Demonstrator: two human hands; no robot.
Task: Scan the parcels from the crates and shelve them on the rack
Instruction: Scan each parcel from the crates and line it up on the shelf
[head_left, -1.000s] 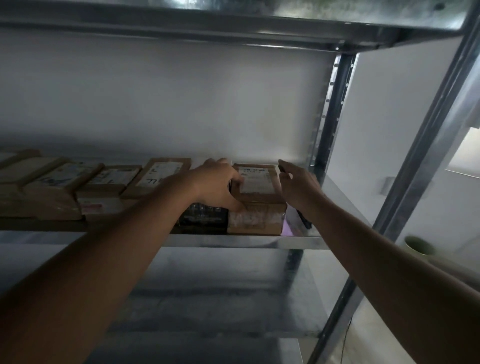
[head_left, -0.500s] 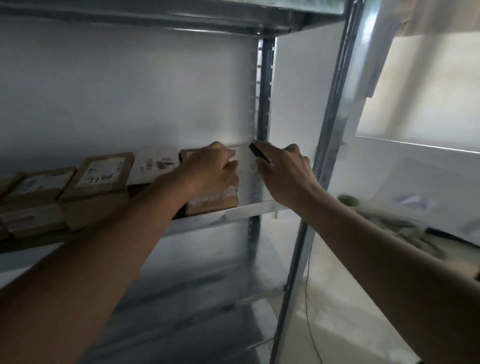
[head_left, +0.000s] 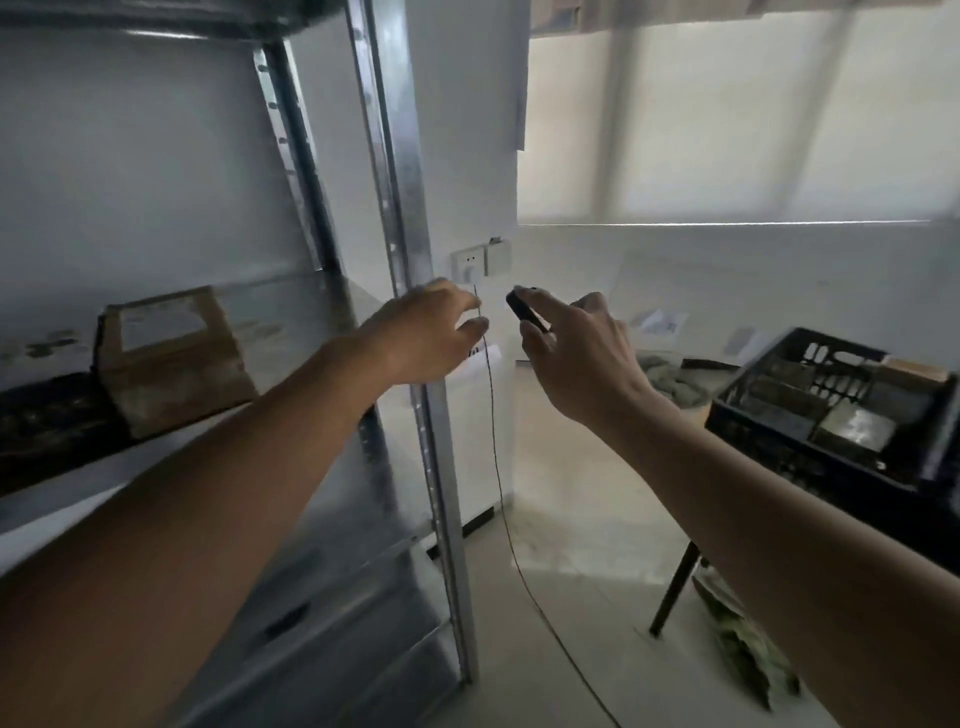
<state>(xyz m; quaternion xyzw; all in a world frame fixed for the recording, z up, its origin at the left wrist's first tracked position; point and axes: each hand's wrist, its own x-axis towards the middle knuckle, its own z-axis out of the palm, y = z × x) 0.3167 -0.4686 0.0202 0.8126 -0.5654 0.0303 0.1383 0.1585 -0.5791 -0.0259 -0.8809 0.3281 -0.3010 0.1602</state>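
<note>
A brown cardboard parcel with a white label lies on the metal rack's shelf at the left, on top of a dark parcel. My left hand hovers in front of the rack's front post, fingers loosely curled and holding nothing. My right hand is just right of it and holds a small black scanner between thumb and fingers. A black plastic crate with several parcels inside stands at the right.
A thin black cable runs from a wall socket down to the floor between rack and crate. The crate stands on a dark-legged table. A greenish bundle lies on the floor beneath it. A bright window fills the upper right.
Both hands have come away from the parcel on the shelf and moved right, out past the rack's post. The view has swung right, bringing the crate into sight.
</note>
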